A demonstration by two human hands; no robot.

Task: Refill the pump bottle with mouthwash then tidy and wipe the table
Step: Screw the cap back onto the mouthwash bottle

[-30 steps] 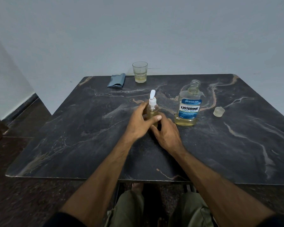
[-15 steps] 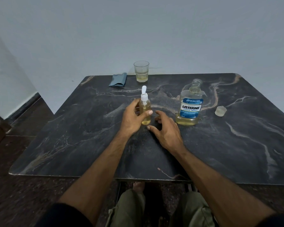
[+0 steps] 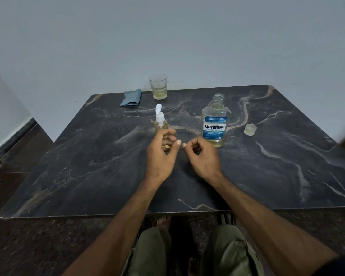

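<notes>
A small pump bottle (image 3: 160, 124) with a white pump head and amber liquid stands upright on the dark marble table (image 3: 88, 166). My left hand (image 3: 161, 156) hovers just in front of it, fingers loosely curled, hiding the bottle's lower part; it holds nothing. My right hand (image 3: 204, 158) hangs beside it, also loosely curled and empty. The mouthwash bottle (image 3: 214, 126) with a blue label stands uncapped to the right, a little liquid in its bottom. Its clear cap (image 3: 250, 129) lies further right.
A glass (image 3: 158, 89) with a little yellowish liquid stands at the table's far edge, against the wall. A folded blue-grey cloth (image 3: 131, 97) lies to its left. My knees are under the near edge.
My left hand slid the pump bottle away and leftward, then let go of it and drew back. My right hand lifted off the table and curled.
</notes>
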